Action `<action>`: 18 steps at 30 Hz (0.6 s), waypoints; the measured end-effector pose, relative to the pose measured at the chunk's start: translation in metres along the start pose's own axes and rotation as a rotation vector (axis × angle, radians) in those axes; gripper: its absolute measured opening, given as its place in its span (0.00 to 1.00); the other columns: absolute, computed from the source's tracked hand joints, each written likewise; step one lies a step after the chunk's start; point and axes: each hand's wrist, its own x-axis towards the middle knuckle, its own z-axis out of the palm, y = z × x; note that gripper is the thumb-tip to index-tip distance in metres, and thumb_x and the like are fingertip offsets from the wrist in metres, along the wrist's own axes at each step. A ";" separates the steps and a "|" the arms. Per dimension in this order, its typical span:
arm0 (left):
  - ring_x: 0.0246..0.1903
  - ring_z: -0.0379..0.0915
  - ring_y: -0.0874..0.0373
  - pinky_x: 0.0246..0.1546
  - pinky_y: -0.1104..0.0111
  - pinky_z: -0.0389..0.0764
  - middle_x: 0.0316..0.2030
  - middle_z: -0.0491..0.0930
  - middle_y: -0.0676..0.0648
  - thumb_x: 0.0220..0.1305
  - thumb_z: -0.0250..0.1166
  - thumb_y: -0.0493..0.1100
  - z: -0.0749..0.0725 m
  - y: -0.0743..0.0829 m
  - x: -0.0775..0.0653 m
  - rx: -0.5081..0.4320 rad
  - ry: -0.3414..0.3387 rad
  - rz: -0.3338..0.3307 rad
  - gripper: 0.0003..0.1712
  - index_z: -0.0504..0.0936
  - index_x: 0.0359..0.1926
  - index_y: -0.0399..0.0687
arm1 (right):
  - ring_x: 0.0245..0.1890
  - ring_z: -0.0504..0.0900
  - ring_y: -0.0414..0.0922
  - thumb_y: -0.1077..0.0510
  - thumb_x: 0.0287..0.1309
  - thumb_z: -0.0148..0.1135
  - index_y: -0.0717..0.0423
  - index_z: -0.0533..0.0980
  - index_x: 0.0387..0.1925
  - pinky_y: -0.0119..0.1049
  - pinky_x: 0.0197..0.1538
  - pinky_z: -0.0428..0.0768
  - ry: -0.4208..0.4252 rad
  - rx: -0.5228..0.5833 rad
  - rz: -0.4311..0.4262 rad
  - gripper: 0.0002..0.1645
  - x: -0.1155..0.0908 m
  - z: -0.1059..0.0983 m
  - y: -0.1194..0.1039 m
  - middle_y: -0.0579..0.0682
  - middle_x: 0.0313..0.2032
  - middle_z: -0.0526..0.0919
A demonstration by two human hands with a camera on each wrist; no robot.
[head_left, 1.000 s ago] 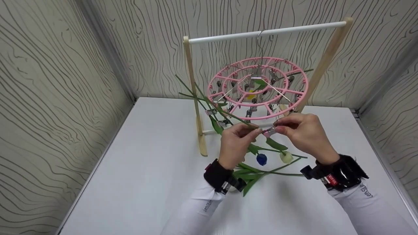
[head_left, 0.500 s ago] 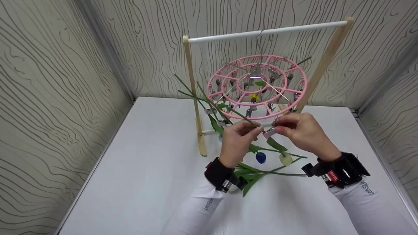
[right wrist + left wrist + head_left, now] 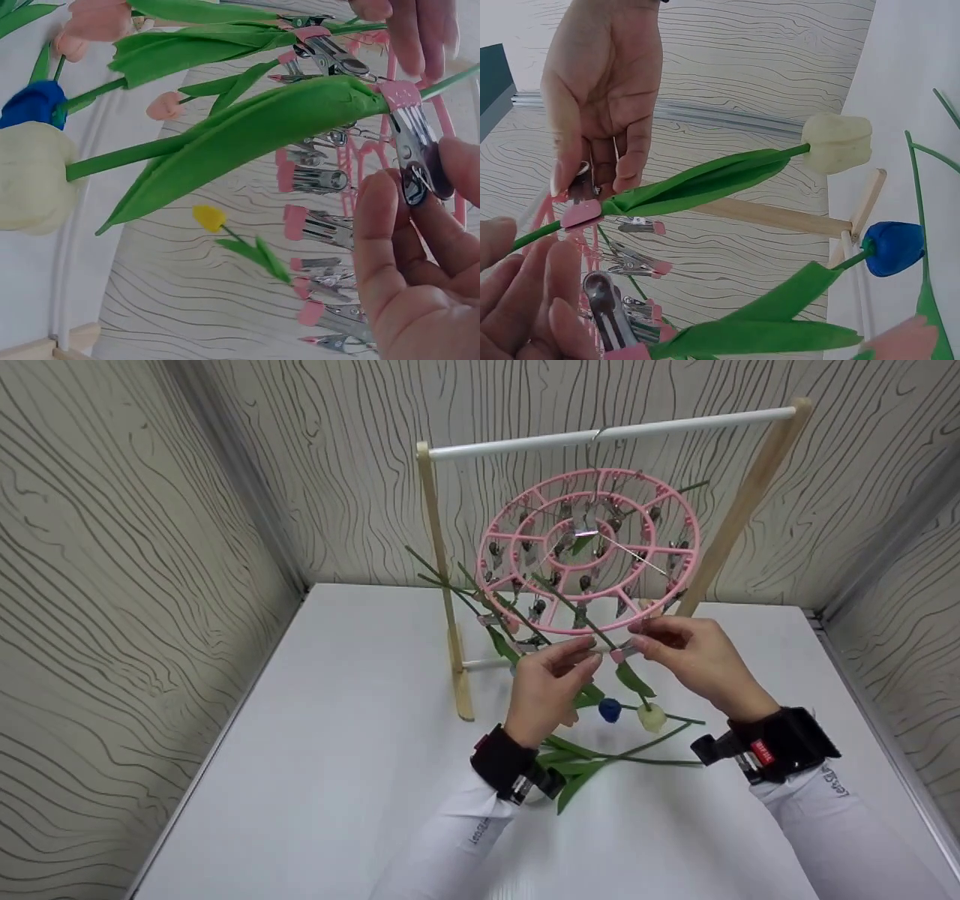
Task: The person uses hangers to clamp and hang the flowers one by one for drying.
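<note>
A cream artificial tulip hangs flower-down, its stem caught in the pink-tipped jaws of a metal clip. My right hand pinches this clip's handle end between thumb and fingers. Just left of the stem, my left hand has its fingers loosely bent and parted, holding nothing. The clip belongs to a round pink hanger, which tilts and carries several more clips. A blue tulip hangs beside the cream one, from another clip. Pink tulips and a yellow tulip also hang there.
The hanger hooks over the white bar of a wooden-legged rack. More green-stemmed flowers lie on the white table, partly under my left forearm. Patterned walls enclose the table.
My left fingers have let go of the cream tulip's stem and parted slightly. The stem now stands in the clip, its end swung toward the hanger. The hanger has tilted more; my right hand stays put.
</note>
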 end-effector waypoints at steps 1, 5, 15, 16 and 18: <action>0.42 0.89 0.58 0.40 0.73 0.88 0.49 0.91 0.41 0.72 0.70 0.40 -0.001 -0.002 -0.002 0.008 -0.001 0.000 0.18 0.86 0.60 0.40 | 0.43 0.83 0.31 0.49 0.76 0.63 0.61 0.82 0.61 0.18 0.48 0.81 0.003 0.010 0.011 0.24 0.001 -0.001 0.002 0.61 0.54 0.88; 0.41 0.88 0.57 0.38 0.72 0.87 0.46 0.91 0.40 0.71 0.70 0.40 -0.004 -0.006 -0.014 0.031 -0.001 0.001 0.17 0.87 0.57 0.39 | 0.43 0.83 0.30 0.48 0.76 0.62 0.60 0.81 0.62 0.20 0.48 0.80 0.016 0.022 0.047 0.24 0.007 -0.005 0.011 0.58 0.53 0.87; 0.43 0.87 0.60 0.44 0.76 0.86 0.45 0.91 0.44 0.71 0.71 0.42 -0.013 -0.018 -0.053 0.052 0.001 -0.089 0.13 0.89 0.53 0.43 | 0.44 0.81 0.25 0.48 0.78 0.59 0.61 0.77 0.67 0.15 0.48 0.79 0.013 0.038 0.118 0.27 0.020 -0.015 0.026 0.63 0.59 0.82; 0.42 0.87 0.63 0.43 0.76 0.86 0.45 0.91 0.45 0.71 0.71 0.42 -0.014 -0.020 -0.057 0.054 0.001 -0.103 0.13 0.90 0.53 0.43 | 0.44 0.82 0.25 0.48 0.79 0.59 0.61 0.76 0.68 0.16 0.48 0.79 0.011 0.046 0.124 0.27 0.021 -0.016 0.028 0.62 0.59 0.81; 0.40 0.85 0.67 0.43 0.76 0.85 0.45 0.91 0.46 0.70 0.72 0.42 -0.015 -0.023 -0.064 0.056 -0.001 -0.123 0.13 0.90 0.53 0.45 | 0.44 0.82 0.25 0.47 0.79 0.58 0.61 0.75 0.69 0.16 0.48 0.79 0.008 0.059 0.129 0.29 0.023 -0.018 0.032 0.61 0.59 0.81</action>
